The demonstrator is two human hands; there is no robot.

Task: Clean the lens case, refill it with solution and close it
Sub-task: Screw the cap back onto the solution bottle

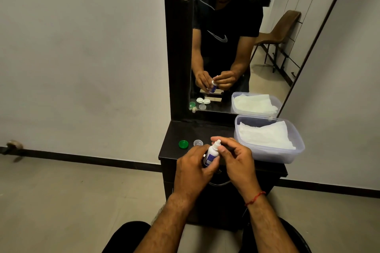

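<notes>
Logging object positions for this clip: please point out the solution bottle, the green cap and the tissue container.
solution bottle [211, 155]: head view, white body.
green cap [183, 144]: head view, top face.
tissue container [273, 155]: head view, front wall.

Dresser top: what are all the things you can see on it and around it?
Solution bottle: one, white with blue label, held above the dresser front.
Green cap: one, green, dresser top, left.
Clear cap: one, see-through, right of the green cap.
Plastic tub: one, clear, right side, holding white tissues.
Mirror: one, dark frame, behind the dresser top.
Lens case: seen only as a reflection.
Left hand: one, gripping the bottle body.
Right hand: one, fingers at the bottle tip.
</notes>
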